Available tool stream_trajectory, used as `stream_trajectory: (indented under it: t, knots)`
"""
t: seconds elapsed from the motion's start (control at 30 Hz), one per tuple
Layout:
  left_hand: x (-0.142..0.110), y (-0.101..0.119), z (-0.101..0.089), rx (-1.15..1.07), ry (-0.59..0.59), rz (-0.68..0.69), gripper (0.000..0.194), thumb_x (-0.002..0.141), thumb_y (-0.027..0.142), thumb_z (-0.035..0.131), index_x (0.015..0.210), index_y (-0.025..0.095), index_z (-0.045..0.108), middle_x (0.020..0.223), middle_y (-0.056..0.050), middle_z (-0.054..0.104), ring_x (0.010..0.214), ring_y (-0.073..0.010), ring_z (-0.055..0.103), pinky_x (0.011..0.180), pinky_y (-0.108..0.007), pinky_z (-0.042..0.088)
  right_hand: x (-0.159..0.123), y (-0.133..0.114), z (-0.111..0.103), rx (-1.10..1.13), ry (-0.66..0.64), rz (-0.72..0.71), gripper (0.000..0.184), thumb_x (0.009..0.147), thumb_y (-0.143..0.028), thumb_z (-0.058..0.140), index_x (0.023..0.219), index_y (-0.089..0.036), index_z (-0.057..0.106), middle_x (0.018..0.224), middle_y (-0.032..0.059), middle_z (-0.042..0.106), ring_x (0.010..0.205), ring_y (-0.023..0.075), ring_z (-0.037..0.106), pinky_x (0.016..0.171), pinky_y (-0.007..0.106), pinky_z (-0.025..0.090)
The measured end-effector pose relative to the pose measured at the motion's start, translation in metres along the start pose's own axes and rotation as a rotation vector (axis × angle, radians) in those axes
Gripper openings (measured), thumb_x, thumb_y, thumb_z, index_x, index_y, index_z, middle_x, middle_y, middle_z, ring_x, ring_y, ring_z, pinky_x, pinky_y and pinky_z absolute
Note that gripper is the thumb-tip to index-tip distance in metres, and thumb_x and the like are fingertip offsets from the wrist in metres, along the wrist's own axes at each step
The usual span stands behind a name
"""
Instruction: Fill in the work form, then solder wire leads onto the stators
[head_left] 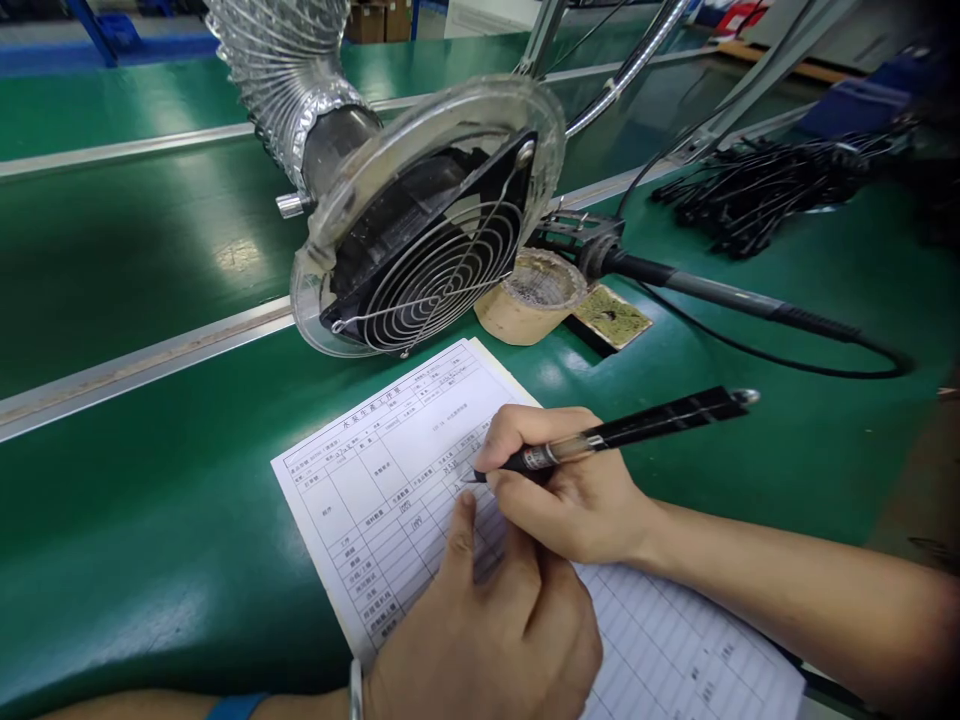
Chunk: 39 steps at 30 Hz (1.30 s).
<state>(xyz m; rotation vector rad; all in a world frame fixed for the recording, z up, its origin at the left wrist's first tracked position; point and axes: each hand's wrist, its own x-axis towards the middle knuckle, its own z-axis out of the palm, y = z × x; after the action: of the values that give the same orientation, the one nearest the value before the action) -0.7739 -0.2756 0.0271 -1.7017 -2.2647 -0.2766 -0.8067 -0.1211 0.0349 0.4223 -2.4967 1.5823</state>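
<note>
A white printed form (375,480) with a ruled table lies on the green bench mat (165,520). My right hand (570,490) is closed around a black pen (637,428), whose tip touches the form near its middle. My left hand (495,630) rests on the lower part of the sheet, fingers curled, with the forefinger stretched out and pressing the paper just below the pen tip. A band shows on my left wrist.
A fume-extractor fan (427,250) on a silver flexible duct (285,70) hangs just beyond the form. A soldering iron (712,290) lies in its stand beside a round tin (532,295) and sponge pad (611,318). A bundle of black cables (765,185) sits far right.
</note>
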Motion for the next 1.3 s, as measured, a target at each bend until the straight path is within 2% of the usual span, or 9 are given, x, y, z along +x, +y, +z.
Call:
stream_trajectory:
  t: [0.5,0.7,1.3]
  knots:
    - [0.0003,0.0008,-0.0006,0.012,-0.021,0.01,0.034,0.093,0.022,0.039,0.114,0.01,0.062,0.11,-0.009,0.066,0.1,-0.0303,0.062,0.085,-0.053,0.053,-0.0014,0.0004,0.001,-0.012,0.003,-0.046,0.011,0.065,-0.007,0.048,0.065,-0.017,0.053,0.051,-0.0043,0.05,0.043,0.0051,0.038,0.04,0.017,0.032]
    - [0.002,-0.0004,-0.0035,0.032,-0.04,-0.003,0.034,0.093,0.021,0.037,0.113,0.014,0.064,0.108,-0.003,0.069,0.1,-0.0275,0.064,0.083,-0.049,0.058,-0.0021,0.001,0.0008,-0.02,0.001,-0.049,0.011,0.066,-0.007,0.047,0.065,-0.016,0.053,0.052,-0.0037,0.05,0.044,0.0053,0.039,0.041,0.017,0.033]
    - [0.0022,0.0,-0.0026,0.052,0.006,-0.006,0.031,0.091,0.022,0.04,0.108,0.015,0.065,0.106,-0.002,0.069,0.102,-0.0293,0.064,0.083,-0.048,0.058,-0.0021,0.0017,-0.0004,-0.058,0.006,-0.087,0.011,0.066,-0.007,0.046,0.065,-0.017,0.052,0.051,-0.0038,0.05,0.043,0.0054,0.038,0.041,0.018,0.033]
